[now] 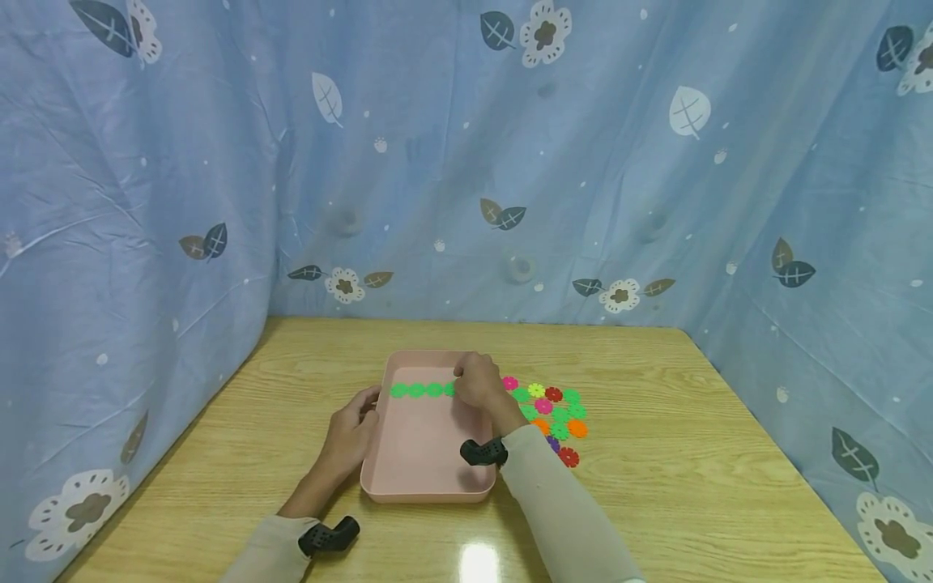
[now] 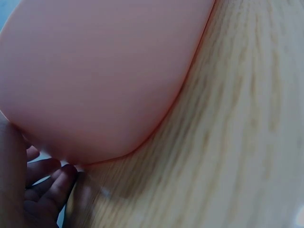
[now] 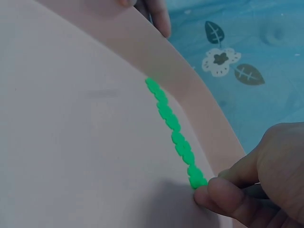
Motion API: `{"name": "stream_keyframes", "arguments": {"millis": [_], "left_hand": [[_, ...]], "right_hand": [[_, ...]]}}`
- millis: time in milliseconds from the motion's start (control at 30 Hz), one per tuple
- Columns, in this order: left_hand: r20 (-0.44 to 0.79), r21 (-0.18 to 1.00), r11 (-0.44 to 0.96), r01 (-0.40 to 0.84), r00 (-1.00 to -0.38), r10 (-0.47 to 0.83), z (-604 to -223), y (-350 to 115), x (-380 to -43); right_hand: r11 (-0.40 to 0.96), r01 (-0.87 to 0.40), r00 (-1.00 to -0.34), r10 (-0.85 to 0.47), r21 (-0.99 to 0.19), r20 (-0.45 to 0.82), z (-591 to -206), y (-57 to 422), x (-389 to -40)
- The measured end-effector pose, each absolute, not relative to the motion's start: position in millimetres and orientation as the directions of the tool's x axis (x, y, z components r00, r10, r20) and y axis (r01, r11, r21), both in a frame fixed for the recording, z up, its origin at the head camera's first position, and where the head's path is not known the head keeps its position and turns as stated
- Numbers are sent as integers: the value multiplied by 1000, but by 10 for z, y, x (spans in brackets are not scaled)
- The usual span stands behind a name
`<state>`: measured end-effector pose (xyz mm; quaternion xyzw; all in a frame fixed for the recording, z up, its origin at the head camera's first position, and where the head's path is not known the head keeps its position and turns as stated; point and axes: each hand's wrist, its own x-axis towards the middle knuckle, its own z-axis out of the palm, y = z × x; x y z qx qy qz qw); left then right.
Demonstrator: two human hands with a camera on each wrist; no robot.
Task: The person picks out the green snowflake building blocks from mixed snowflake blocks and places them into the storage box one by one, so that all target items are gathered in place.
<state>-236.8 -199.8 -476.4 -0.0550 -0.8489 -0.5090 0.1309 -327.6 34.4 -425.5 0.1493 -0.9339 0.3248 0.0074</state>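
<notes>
A shallow pink tray (image 1: 426,457) lies on the table, with a row of several green snowflake discs (image 1: 416,390) across its far part. My left hand (image 1: 351,433) holds the tray's left side, thumb at the rim and fingers along the outer wall. In the left wrist view those fingers (image 2: 52,185) bend beside the pink wall. Inside the tray, my right hand (image 1: 481,385) pinches a green snowflake disc (image 3: 196,178) between thumb and fingertips. This disc is at the right end of the row, close to its neighbour and low over the tray floor.
Right of the tray, loose snowflake discs (image 1: 560,414) in green, pink, orange, red, yellow and purple lie spread on the wooden table (image 1: 678,453). My right forearm overlaps part of them. A blue patterned curtain (image 1: 437,162) surrounds the table's back and sides.
</notes>
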Motion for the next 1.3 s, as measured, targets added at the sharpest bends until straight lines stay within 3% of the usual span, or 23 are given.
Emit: {"name": "stream_keyframes", "arguments": {"millis": [500, 867, 1300], "left_hand": [[271, 849, 483, 215, -961, -48, -4785, -1983, -2382], [250, 861, 466, 205, -968, -37, -4772, -1984, -2375], [254, 852, 481, 206, -966, -37, -4755, -1997, -2380]], "right_hand": [[679, -314, -943, -307, -664, 132, -4270, 393, -3283], [393, -309, -921, -352, -866, 168, -4233, 502, -3217], [354, -392, -918, -217, -849, 333, -4188, 690, -3066]]}}
